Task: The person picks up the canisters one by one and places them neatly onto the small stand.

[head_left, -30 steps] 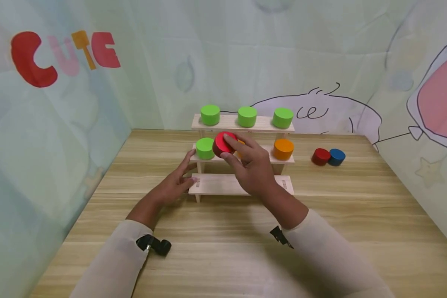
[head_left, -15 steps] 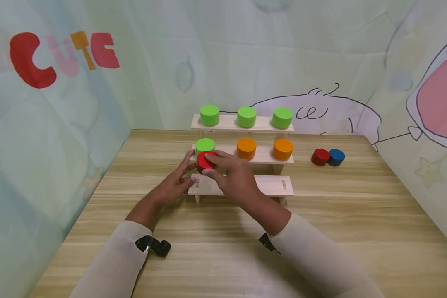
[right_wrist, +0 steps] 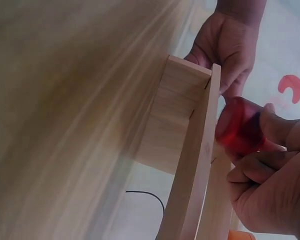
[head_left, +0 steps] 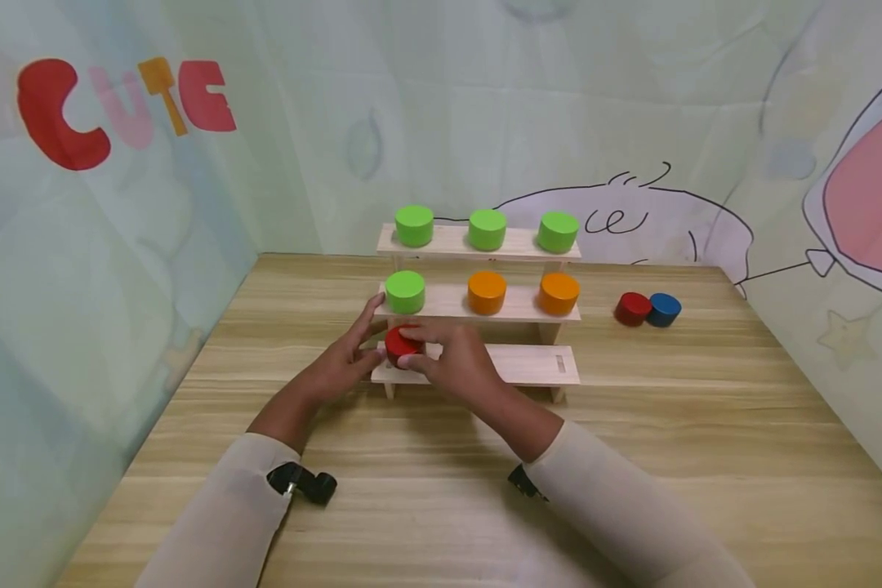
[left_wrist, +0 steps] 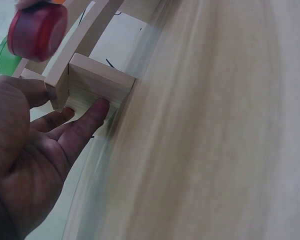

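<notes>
In the head view, a three-tier wooden stand (head_left: pixel 514 364) stands on the table. My right hand (head_left: pixel 461 359) pinches a red round block (head_left: pixel 403 346) between thumb and fingers at the left end of the lowest shelf. Whether the block touches the shelf is hard to tell. At the stand's left end, my left hand (head_left: pixel 336 363) touches the wood, its thumb by the lowest shelf. The left wrist view has its fingers (left_wrist: pixel 97 111) fairly straight against the side panel. On the middle shelf sit a green block (head_left: pixel 406 292) and two orange blocks, one central (head_left: pixel 487 293), one right (head_left: pixel 559 294).
Three green blocks line the top shelf, the middle one (head_left: pixel 487 229) among them. Right of the stand, another red block (head_left: pixel 634 309) and a blue block (head_left: pixel 664 310) lie side by side on the wooden table (head_left: pixel 412 506). A printed cloth backdrop (head_left: pixel 441 106) surrounds the table.
My right hand has carried the red block from in front of the middle shelf down and left to the lowest shelf's left end. The left hand has stayed at the stand.
</notes>
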Available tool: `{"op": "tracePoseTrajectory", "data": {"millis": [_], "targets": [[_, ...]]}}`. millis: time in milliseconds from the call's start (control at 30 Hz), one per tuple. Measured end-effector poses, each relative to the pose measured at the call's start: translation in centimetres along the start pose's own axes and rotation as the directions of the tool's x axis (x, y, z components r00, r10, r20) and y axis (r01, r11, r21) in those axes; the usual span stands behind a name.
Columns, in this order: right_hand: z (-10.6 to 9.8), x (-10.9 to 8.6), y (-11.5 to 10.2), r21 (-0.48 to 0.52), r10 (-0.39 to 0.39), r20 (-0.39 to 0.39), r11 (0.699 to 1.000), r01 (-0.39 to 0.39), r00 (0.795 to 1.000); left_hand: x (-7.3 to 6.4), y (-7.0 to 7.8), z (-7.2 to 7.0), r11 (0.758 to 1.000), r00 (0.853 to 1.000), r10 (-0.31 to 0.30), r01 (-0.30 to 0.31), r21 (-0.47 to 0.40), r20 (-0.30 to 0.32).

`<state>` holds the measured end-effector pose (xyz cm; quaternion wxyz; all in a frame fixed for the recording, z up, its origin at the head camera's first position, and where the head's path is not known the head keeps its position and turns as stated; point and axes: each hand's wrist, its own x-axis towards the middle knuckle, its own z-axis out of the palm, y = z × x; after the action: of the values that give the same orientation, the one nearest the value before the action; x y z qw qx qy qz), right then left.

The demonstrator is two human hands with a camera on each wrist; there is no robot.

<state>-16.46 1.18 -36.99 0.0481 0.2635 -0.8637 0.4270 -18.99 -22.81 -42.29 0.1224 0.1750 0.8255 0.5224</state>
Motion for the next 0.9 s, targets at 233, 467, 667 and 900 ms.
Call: {"op": "tracePoseTrajectory", "data": {"millis": [233,467,667,900], "targets": [[0.33,0.26,0.27,0.039,0.097,0.061,0.994,-0.1,0.993,0.01,-0.06,-0.04,1.0,1.0,0.015,-0.015,-0.014,0.003],[0.47,0.36,0.76,0.1,0.155,0.093,0.981,-0.164,0.984,0.08,-0.12,-0.05,0.999,0.999,0.039,-0.038,-0.024,0.017],[0.59,0.4,0.72,0.114,0.165,0.112,0.977,-0.178,0.98,0.11,-0.09,-0.13,0.999,0.999,0.039,-0.039,-0.026,0.02],[0.53,0.34,0.38,0.106,0.176,0.118,0.976,-0.189,0.977,0.13,-0.15,-0.14,0.998,0.999,0.047,-0.046,-0.042,0.023]]}}
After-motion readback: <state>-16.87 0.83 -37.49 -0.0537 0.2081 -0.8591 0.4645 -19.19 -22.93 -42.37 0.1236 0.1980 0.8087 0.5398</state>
